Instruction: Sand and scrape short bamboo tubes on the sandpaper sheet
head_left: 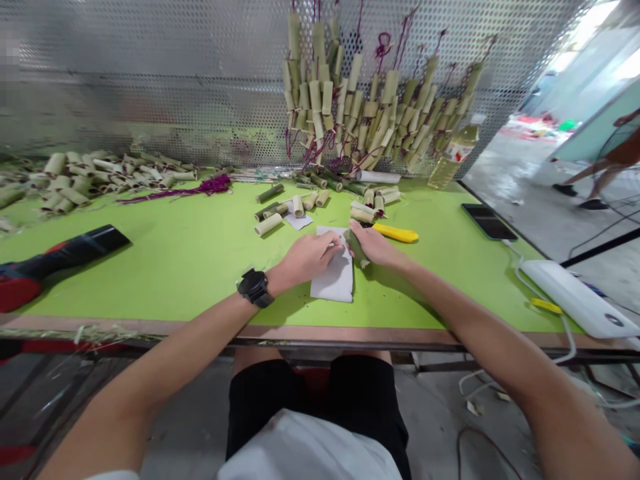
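Lying toward the left end of our green counter [175, 280], a red-and-black tool [75, 257] points its dark, flat nozzle inward. Beyond it, a heap of cut bamboo pieces [95, 173] spreads along the far edge from the far left corner, with a bundle of purple cord [215, 185] at its right end. Further right, near the middle of the far edge, we have loose bamboo tubes [270, 225] scattered around a small paper scrap [299, 219].

Nearer the middle of the near edge, our left grip [320, 253], with a black watch [255, 288] on its wrist, is curled over a white sheet [334, 280]; we cannot tell whether its bent fingers pinch anything. At that sheet's right side, our right grip [367, 243] is grasping a dark green bamboo tube [357, 251], thumb and fingers around it. Just beyond lies a yellow-handled tool [396, 233]. Behind the far edge, strung bamboo pieces [370, 120] hang against a perforated metal panel [220, 87]. A labelled bottle [454, 159] stands by the far right corner, a phone [489, 221] lies at the right edge, and a white device [580, 297] sits at the near right corner.
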A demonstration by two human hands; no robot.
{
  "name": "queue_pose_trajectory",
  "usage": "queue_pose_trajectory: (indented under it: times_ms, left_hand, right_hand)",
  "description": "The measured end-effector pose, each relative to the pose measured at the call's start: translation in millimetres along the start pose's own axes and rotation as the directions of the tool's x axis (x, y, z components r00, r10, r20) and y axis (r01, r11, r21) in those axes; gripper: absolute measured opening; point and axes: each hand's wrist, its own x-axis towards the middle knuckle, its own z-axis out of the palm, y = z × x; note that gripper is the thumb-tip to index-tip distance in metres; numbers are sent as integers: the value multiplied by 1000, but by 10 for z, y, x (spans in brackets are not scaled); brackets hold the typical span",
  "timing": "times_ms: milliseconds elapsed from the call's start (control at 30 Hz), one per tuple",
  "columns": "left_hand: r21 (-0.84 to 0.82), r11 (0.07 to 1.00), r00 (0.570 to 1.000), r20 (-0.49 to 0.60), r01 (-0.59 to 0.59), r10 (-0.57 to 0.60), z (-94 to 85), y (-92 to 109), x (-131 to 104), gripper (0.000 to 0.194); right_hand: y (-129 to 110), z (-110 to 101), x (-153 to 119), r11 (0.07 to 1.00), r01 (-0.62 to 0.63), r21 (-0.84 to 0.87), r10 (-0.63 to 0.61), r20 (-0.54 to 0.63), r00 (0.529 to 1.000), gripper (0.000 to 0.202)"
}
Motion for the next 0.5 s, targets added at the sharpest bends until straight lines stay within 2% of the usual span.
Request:
queue_pose_trajectory:
  times_ms: [133,267,400,500]
  left_hand:
    - [-27,1000,1000,11,-6,6,18,-15,-4,27]
    - [-204,978,996,-57,52,-65,73,-90,0,29]
    - [-459,877,970,-116,139,-215,143,-170,17,27]
    - [-564,793,942,-73,231,-326,177,-197,32,27]
  right_hand:
    - [120,-62,135,996,-55,73,66,-164,984,84]
    - [218,-164,234,978,-94,188,147,-293,945,82]
    - [230,-213,251,981,-56,188,107,-278,955,85]
    - [166,-177,202,979,-36,202,82,-224,971,87]
